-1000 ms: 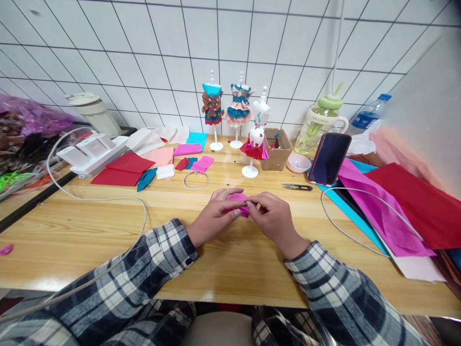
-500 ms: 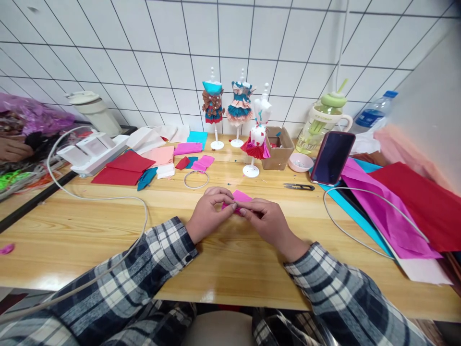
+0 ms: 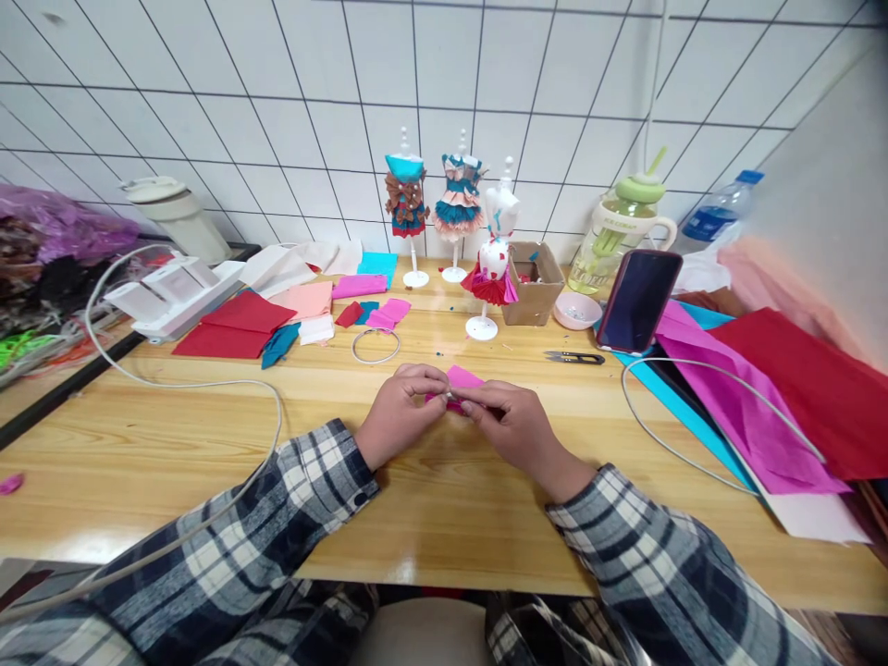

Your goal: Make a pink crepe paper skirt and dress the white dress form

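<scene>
White tiled wall with dark grout behind; varnished light wooden tabletop (image 3: 430, 499) in front, seen from the head camera.

Centre: small folded piece of bright pink paper (image 3: 461, 380), held just above the tabletop between both hands. Left hand (image 3: 400, 413), plaid sleeve, fingers curled and pinching the paper's left edge. Right hand (image 3: 513, 424), plaid sleeve, thumb and forefinger closed on the paper's right part. Fingertips of the two hands meet at the paper; each grip is closed on it.

Behind the hands: thin wire ring (image 3: 376, 345) lying flat; black thread snips (image 3: 574, 357) to the right of it. Three miniature white dress forms on stands near the wall: one in teal and brown (image 3: 406, 199), one in teal and peach (image 3: 457, 197), one nearer with a red and pink pleated skirt (image 3: 492, 269). Small open cardboard box (image 3: 532, 285) just beside the nearest form; shallow pink dish (image 3: 575, 312) to the box's right.

Right: dark smartphone in a red case (image 3: 638, 301), propped upright; clear mug with green lid and straw (image 3: 620, 231) behind it; plastic water bottle with blue cap (image 3: 714, 222). Large sheets of magenta paper (image 3: 742, 407) and red paper (image 3: 819, 388), overlapping, with a white cable (image 3: 666, 444) looped across them.

Left: red paper sheets (image 3: 236, 324), small pink, peach and teal scraps (image 3: 347, 301), white boxed device (image 3: 173, 291), a second white cable (image 3: 208, 384) curving over the tabletop.
</scene>
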Demonstrator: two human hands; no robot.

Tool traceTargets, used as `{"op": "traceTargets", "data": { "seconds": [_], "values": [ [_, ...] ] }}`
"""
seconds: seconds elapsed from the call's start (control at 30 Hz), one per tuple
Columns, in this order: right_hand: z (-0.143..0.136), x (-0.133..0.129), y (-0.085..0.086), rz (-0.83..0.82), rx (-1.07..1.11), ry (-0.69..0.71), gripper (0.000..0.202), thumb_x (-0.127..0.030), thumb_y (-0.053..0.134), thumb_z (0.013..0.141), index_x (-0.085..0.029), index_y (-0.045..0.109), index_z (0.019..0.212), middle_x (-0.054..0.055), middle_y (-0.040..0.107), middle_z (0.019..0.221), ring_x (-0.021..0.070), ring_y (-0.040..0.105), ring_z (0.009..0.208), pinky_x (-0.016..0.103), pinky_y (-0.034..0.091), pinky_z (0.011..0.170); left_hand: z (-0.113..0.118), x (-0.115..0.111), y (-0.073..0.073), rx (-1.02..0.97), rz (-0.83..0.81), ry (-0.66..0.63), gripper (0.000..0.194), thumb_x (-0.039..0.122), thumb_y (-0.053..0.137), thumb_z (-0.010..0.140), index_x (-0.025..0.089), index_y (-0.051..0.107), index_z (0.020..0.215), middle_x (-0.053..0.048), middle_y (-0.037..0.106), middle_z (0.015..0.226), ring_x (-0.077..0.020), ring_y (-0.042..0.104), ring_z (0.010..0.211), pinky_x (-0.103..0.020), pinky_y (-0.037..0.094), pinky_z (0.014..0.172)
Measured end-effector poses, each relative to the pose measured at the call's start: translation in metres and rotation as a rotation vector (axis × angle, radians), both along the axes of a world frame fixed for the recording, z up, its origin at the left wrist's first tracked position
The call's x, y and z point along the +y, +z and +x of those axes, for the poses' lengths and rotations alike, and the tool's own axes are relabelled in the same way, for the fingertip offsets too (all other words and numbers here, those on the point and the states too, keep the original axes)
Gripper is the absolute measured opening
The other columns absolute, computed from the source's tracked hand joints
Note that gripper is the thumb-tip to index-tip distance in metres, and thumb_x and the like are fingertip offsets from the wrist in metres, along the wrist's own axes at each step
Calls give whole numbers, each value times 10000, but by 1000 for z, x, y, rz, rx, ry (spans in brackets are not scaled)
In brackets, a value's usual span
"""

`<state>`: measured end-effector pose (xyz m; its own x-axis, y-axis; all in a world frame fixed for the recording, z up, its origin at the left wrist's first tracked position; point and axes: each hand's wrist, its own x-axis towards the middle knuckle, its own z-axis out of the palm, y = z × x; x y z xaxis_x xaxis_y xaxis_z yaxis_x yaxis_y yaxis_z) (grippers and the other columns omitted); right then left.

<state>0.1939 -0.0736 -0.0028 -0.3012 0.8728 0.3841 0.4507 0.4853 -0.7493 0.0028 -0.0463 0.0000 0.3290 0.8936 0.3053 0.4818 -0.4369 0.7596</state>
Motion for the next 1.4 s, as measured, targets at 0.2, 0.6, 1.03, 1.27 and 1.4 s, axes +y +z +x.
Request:
{"op": "traceTargets", "data": {
  "seconds": [0.2,0.6,1.03,1.27,1.4],
  "values": [
    [2,2,-2,-8,-14,-17,254,-250,572,889,-256,731,1086,20,690,769,132,565,637,252,440,613,1,-1,1,15,-9,-3,158,229,598,793,222,753,817,-33,714,916,-188,627,907,-353,475,889],
    [2,1,0,-13,-67,-43,261,-242,594,865,-242,723,1092,10,671,739,121,538,591,243,416,584,2,-2,1,8,-10,-10,133,287,632,822,215,739,788,-32,704,867,-186,628,873,-351,465,857],
    [-4,-6,5,157,-224,-182,114,-245,610,859,-218,713,897,5,680,766,125,579,653,241,389,591,10,-10,4,84,46,16,104,208,642,789,205,741,758,-14,686,770,-167,605,805,-328,457,814],
    [-4,-4,2,135,-170,-192,65,-198,633,805,-202,684,845,-12,641,707,114,558,600,230,398,562,11,-11,3,21,11,-7,111,182,627,784,206,731,756,-18,693,830,-167,622,849,-308,477,816],
    [-1,-2,0,151,-167,-135,148,-221,603,846,-203,701,954,5,672,765,118,573,619,233,427,602,9,-8,1,-7,-34,-25,133,182,611,798,199,742,778,-24,686,834,-162,626,840,-292,485,791]
  ]
}}
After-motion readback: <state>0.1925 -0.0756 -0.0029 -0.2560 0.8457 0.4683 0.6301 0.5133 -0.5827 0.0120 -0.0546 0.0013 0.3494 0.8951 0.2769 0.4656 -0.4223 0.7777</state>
